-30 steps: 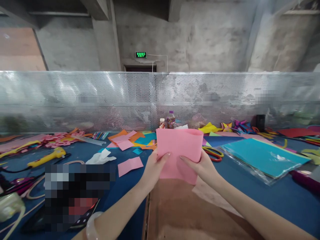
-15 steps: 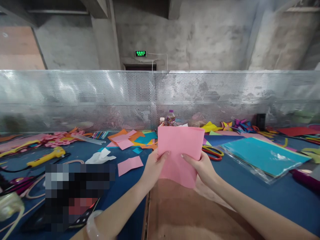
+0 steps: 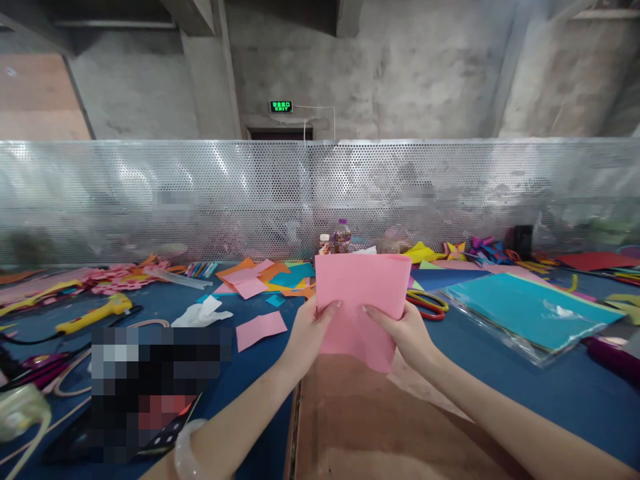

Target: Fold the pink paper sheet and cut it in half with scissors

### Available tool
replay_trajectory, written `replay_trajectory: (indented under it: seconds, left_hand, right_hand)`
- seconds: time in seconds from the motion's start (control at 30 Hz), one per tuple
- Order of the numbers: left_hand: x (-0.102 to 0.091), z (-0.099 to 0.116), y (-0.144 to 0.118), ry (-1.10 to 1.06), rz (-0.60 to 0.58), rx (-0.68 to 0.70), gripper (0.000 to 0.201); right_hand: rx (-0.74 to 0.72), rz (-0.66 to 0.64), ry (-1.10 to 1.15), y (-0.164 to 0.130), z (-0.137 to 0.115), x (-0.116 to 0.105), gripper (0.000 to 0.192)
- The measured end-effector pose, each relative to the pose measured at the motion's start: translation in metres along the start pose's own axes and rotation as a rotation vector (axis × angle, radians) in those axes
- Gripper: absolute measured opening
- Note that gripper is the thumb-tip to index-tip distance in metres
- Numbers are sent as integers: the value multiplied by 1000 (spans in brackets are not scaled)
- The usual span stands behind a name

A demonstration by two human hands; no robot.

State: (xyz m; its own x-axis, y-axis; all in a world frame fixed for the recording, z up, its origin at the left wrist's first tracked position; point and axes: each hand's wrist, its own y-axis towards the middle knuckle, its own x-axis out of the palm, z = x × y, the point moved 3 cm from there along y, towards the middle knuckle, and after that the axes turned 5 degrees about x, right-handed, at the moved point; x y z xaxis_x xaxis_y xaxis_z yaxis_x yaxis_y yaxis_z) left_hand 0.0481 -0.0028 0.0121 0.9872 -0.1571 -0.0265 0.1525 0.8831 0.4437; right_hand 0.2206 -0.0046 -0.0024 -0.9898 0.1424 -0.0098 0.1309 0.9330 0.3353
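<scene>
Pink paper [image 3: 361,293], folded over on itself, stands nearly upright between our two hands, lifted clear of the blue surface [image 3: 560,393] and above the brown board [image 3: 360,427] that lies straight in front of us. Our left hand [image 3: 311,331] grips the sheet's left edge, thumb on the near face and pointing right; our right hand [image 3: 406,333] grips the lower right part, thumb on the near face and pointing left, so the two thumbs almost meet. Both forearms run in from the bottom corners and converge at the sheet. A pale bangle [image 3: 186,451] sits on the left wrist. The paper's top edge is rounded at the right corner, and its lower edge hangs just above the board. To the left, a small pink scrap [image 3: 261,330] lies near, with open blue cloth around it. To the right, scissors [image 3: 428,304] lie just beside the sheet, and a bagged stack of teal paper [image 3: 525,312] lies farther out.
</scene>
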Motion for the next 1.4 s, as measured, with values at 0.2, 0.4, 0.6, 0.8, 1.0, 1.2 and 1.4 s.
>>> replay_trajectory:
  seconds: [0.2, 0.4, 0.6, 0.8, 1.0, 1.2, 1.4]
  left_hand:
    - [2, 1, -1, -5, 15, -7, 33]
    - [1, -4, -2, -34, 41, -74, 36]
    - [1, -3, -1, -10, 47, -71, 38]
    - [-1, -6, 0, 30, 34, -49, 37]
    - [0, -9, 0, -12, -5, -62, 35]
    - [0, -8, 0, 10, -1, -44, 34]
    - [-1, -5, 3, 44, 5, -29, 37]
  right_hand:
    - [26, -18, 34, 1, 0, -1, 35]
    - [56, -27, 58, 2, 2, -1, 34]
    - [55, -35, 85, 1, 0, -1, 37]
    - [47, -41, 64, 0, -2, 1, 38]
    - [69, -9, 58, 1, -1, 1, 39]
    - [70, -6, 93, 1, -2, 1, 33]
    - [38, 18, 41, -1, -4, 0, 33]
